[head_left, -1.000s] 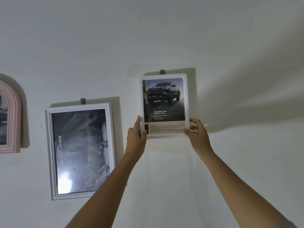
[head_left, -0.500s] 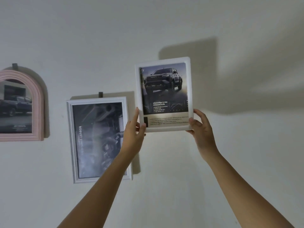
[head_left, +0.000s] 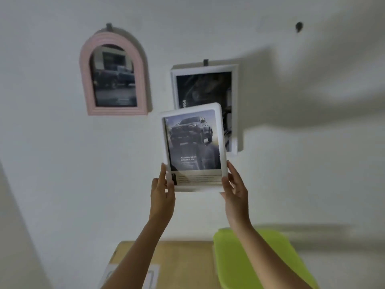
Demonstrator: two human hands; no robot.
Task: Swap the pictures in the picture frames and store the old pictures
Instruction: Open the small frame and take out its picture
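- You have the rounded white frame (head_left: 193,147), with its truck picture, in both hands. It is out in front of the wall, not hanging on it, and it overlaps the lower part of the white rectangular frame (head_left: 205,86) hung behind it.
- Your left hand (head_left: 162,197) grips the lower left corner, thumb along the front edge. Your right hand (head_left: 235,195) grips the lower right corner the same way. Holding both corners keeps the frame level and your fingers off the picture.
- The bare hook (head_left: 299,27) at far upper right looks like this frame's place.
- The pink arched frame (head_left: 114,74) hangs to the left and is untouched.
- Near you, below, sit a cardboard box (head_left: 183,261) and a lime-green lid (head_left: 256,263). They look like a place to lay the frame face down and open its back.
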